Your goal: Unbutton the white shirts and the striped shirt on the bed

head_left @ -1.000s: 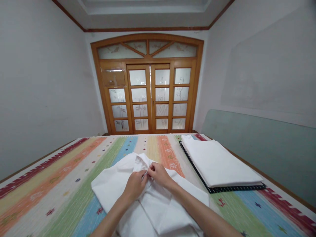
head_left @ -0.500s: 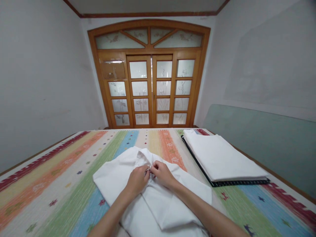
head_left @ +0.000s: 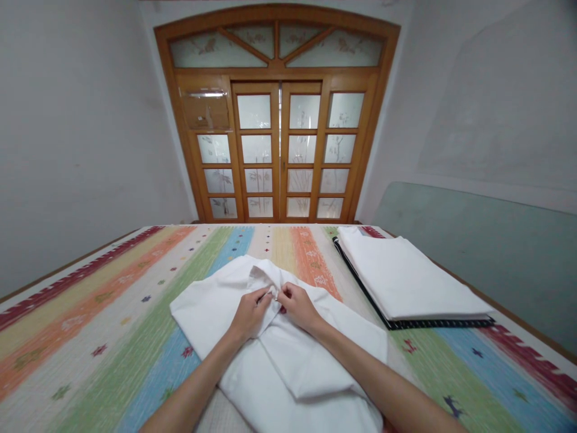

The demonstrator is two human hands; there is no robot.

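Note:
A white shirt, rumpled and partly folded, lies in front of me with its collar end pointing away. My left hand pinches the cloth just below the collar, thumb and forefinger together. Right beside it, my right hand has its fingers curled and closed on the same bit of cloth. A small gathered fold shows between the fingertips. Any button there is too small to make out.
Striped, colourful cloth covers the bed-like surface. To the right lies a stack of folded white cloth on a black, white-dotted piece. A pale green panel runs along the right wall; wooden glazed doors stand beyond.
My left hand has shifted slightly left, its fingers more extended toward the collar. My right hand stays at the collar. The view has tipped a little downward.

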